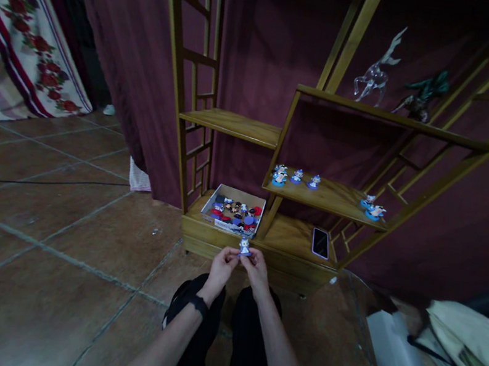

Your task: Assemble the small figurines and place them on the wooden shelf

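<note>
And here's a glossy yellow-brown wooden shelf unit (231, 123) with latticed sides, a shallow, open-topped cardboard box (246, 198) on its low base, crowded with small red, purple and dark pieces (249, 220). Both hands are in close, left hand (222, 262) and right hand (257, 269) pinching a small white-and-purple figurine (244, 247) with a flat purple base, thumbs and fingers closed around it! It's upright between the two sets of fingertips, just in front of the box.

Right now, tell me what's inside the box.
The box holds jumbled small figures and red and purple pieces. Whatever lies beneath the top layer is covered.
</note>
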The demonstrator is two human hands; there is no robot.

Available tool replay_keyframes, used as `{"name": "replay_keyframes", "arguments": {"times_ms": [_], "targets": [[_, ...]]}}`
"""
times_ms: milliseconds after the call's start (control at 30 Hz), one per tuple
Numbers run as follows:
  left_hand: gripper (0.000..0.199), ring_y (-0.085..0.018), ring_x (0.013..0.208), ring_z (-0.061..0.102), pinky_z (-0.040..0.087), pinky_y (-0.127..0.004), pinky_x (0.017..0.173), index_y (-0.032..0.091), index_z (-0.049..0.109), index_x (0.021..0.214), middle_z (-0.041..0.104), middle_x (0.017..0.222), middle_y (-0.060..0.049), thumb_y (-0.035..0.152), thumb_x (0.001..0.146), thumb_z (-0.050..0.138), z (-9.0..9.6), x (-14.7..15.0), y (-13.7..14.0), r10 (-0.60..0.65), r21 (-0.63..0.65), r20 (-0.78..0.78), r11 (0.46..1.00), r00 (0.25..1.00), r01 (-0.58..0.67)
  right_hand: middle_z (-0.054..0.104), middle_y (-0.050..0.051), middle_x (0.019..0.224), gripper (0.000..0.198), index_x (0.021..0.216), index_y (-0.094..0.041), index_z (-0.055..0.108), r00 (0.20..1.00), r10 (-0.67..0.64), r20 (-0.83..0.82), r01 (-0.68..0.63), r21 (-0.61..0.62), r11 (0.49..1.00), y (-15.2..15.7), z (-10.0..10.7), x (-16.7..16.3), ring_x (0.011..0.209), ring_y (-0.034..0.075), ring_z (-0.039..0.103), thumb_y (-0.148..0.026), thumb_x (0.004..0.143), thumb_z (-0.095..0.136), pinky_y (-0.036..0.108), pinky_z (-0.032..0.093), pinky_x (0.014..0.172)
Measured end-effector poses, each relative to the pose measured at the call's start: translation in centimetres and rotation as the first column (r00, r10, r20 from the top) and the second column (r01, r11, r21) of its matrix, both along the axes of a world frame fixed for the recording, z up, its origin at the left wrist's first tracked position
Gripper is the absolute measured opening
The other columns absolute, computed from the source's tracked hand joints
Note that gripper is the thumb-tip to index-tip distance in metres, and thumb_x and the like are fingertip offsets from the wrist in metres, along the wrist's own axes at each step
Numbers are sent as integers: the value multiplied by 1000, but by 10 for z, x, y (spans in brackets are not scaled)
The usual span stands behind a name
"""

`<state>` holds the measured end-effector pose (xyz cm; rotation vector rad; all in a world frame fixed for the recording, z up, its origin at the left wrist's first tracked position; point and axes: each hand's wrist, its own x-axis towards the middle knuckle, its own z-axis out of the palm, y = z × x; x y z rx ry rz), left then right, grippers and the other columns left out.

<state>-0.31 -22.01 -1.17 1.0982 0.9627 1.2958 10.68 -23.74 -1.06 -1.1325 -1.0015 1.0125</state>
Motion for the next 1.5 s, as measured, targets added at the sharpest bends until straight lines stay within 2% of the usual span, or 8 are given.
{"name": "replay_keyframes", "arguments": {"times_ms": [167,367,567,767,867,1000,1167,1500], "targets": [[21,-11,60,57,45,-23,60,15,61,79,63,66,-1,19,59,65,9,1,-4,-13,-27,23,1000,1000,14,65,2,88,29,90,-21,56,1000,-10,-8,10,1,1000,-1,2,3,86,20,60,-34,65,64,33,48,77],[28,-14,70,60,48,-26,63,15,60,86,65,81,-5,23,60,66,13,1,-4,-31,-142,160,988,987,54,63,1,88,32,92,-23,52,999,20,-46,-19,19,1000,-2,2,-2,79,18,61,-31,64,65,30,52,64],[35,-14,68,60,47,-25,63,13,63,86,66,80,-6,33,59,71,12,-2,-2,-64,-204,178,974,982,100,64,2,88,33,94,-23,53,1000,14,1,-14,43,999,-5,5,-5,80,19,62,-29,64,64,31,52,68],[36,-16,78,62,46,-26,71,14,63,97,67,90,-10,31,65,68,12,-7,-1,-122,-222,306,955,944,196,65,3,92,24,94,-22,58,997,-39,64,34,75,997,-9,7,-2,84,19,61,-28,70,57,33,48,78],[35,-17,80,63,46,-28,72,13,63,97,67,92,-11,32,68,65,14,-9,0,-132,-235,323,948,937,215,65,3,91,22,92,-22,59,995,-63,75,58,72,996,-10,7,-1,84,18,61,-27,71,56,32,46,80],[30,-15,77,63,46,-27,73,14,64,93,67,92,-11,32,69,63,18,-10,-2,-123,-270,332,938,935,219,65,3,88,20,88,-21,61,994,-78,82,73,58,996,-10,9,-1,80,17,61,-27,70,57,32,47,78],[26,-14,77,63,46,-26,74,14,66,88,68,90,-8,29,65,67,21,-10,-4,-172,-249,348,931,922,268,65,2,87,17,86,-21,61,994,-77,77,73,58,996,-10,10,-2,79,17,61,-26,70,57,32,48,76],[21,-12,70,62,48,-23,68,11,65,86,67,83,-9,16,66,66,12,-12,2,-126,-305,444,910,887,282,65,3,91,24,93,-21,61,993,-25,116,21,35,999,-8,1,-1,78,18,61,-28,70,58,32,49,73]]}}
